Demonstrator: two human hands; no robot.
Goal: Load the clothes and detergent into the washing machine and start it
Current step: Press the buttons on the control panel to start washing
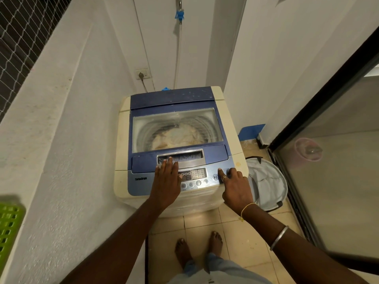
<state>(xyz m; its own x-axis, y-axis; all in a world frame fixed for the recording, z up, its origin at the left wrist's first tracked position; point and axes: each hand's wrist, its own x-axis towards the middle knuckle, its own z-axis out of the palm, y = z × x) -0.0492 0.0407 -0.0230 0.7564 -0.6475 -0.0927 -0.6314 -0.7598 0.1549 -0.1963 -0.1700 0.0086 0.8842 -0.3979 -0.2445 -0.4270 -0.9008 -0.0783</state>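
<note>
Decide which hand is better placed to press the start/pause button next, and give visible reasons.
Probably the right hand: its fingertip sits on the control panel right beside the start/pause button. The left hand lies flat by the lid handle.

1 head-worn camera looks steeply down, close above the washing machine [180,140] top and tiled floor [242,238].

"TurboDrum" stood in dark letters on the blue front panel of the washing machine [180,140], left of the controls. "POWER" was faintly legible by the right-hand button; other labels were too small.
</note>
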